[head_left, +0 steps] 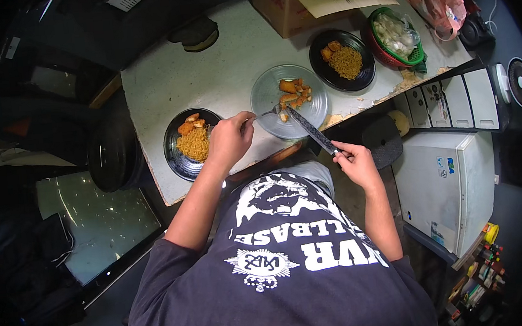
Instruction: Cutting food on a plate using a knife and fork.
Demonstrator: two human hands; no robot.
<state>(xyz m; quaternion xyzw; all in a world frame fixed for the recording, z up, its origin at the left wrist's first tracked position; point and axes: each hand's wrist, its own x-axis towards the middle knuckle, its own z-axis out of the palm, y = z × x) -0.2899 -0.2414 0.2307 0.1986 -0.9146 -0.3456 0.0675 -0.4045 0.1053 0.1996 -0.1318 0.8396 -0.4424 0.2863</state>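
My left hand (233, 137) grips a metal fork (266, 113), its tines at a piece of breaded food on a clear, ridged plate (262, 94). In my right hand (355, 162) is a kitchen knife with a dark speckled blade (311, 129). The blade's tip meets the plate beside the fork. Cut breaded pieces (299, 96) and one larger piece (287, 86) lie on this plate. Left of it, partly behind my left hand, a black plate (176, 165) holds noodles (193, 145) and breaded pieces (186, 128).
A second black plate (344, 85) with noodles and breaded pieces sits to the right. Beyond it are a green and a red basket (383, 57) with bagged contents, a cardboard box (276, 10) and a pink plastic bag (437, 4). The table's chipped front edge (402, 85) runs near me.
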